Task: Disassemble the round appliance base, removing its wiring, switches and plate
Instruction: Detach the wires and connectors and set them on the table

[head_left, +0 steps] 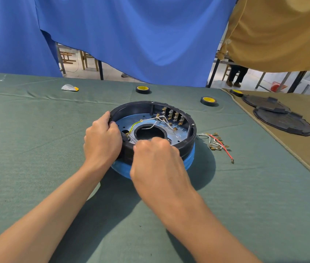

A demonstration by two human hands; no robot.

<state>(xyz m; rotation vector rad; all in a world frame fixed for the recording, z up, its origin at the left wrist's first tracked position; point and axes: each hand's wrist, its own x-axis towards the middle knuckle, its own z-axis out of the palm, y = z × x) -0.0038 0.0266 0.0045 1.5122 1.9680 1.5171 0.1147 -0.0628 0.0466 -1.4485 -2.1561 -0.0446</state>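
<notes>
right hand (156, 162) up close, fingers curled tight at the near rim, blurred, can't tell what they pinch. left hand (102, 141) grips the round appliance base (135, 106) by its left rim, on the green cloth (36, 130). just past the right knuckles, white wiring (161, 118) crosses the plate (123, 123) to the switches (176, 116). loose wires (217, 143) lie right of the right fingers.

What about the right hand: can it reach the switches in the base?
Probably yes: the base is open on top, and only thin wires lie between the right hand at its near rim and the switches.
</notes>
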